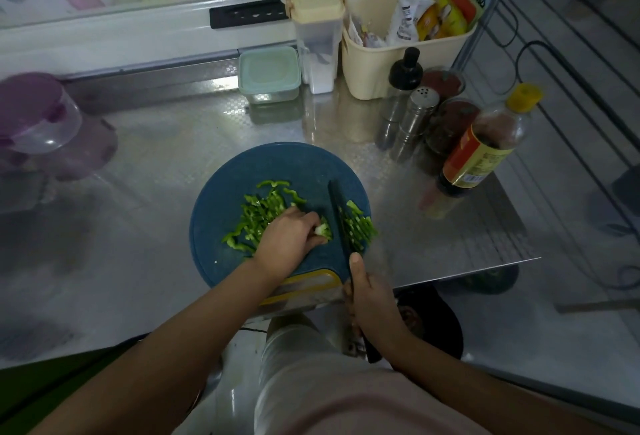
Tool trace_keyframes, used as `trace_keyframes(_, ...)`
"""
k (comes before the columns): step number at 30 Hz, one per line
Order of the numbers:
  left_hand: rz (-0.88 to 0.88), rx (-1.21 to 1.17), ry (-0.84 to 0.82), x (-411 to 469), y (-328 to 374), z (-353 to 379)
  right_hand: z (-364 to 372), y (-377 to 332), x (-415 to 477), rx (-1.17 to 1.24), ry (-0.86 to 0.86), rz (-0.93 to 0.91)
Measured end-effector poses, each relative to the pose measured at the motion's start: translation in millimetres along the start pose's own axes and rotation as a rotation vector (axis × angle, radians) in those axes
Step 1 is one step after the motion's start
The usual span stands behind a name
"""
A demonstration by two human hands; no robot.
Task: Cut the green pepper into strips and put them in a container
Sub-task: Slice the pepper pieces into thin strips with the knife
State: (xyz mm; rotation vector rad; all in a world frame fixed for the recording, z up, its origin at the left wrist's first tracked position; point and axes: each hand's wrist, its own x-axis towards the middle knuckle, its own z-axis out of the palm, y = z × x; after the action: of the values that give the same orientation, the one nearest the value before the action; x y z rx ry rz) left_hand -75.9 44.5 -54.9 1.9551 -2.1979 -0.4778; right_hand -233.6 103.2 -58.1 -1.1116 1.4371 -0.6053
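Steel desk (173, 143) carries a round blue board (221, 261) where green pepper strips (258, 216) lie in 2 heaps, left hand (289, 239) curled down onto an uncut piece (323, 229), right hand (370, 299) gripping the knife (337, 213) just beside it.

Left hand (291, 235) palm down, fingers curled, pinning pepper piece (323, 229). Right hand (370, 299) wrapped round knife (341, 223) handle, thumb straight along the spine. Both forearms bare, reaching forward.

Green pepper strips (258, 218), one stub uncut
Heaped left on blue board (221, 192); shorter bits (358, 226) at right edge; pale-ended stub (323, 229) between.
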Motion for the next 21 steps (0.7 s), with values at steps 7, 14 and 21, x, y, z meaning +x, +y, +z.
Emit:
trace_keyframes(7,0.001,0.044,-0.005,1.7,3.8,-0.5,0.7,-0.2,1.8,-0.012,-0.029,-0.027)
trace_keyframes(14,0.008,0.063,-0.020,2.4,4.3,-2.0,2.3,-2.6,2.3,-0.043,-0.076,-0.043)
trace_keyframes(21,0.011,0.055,-0.033,2.6,3.7,-1.6,4.6,3.0,8.0,-0.122,-0.056,-0.040)
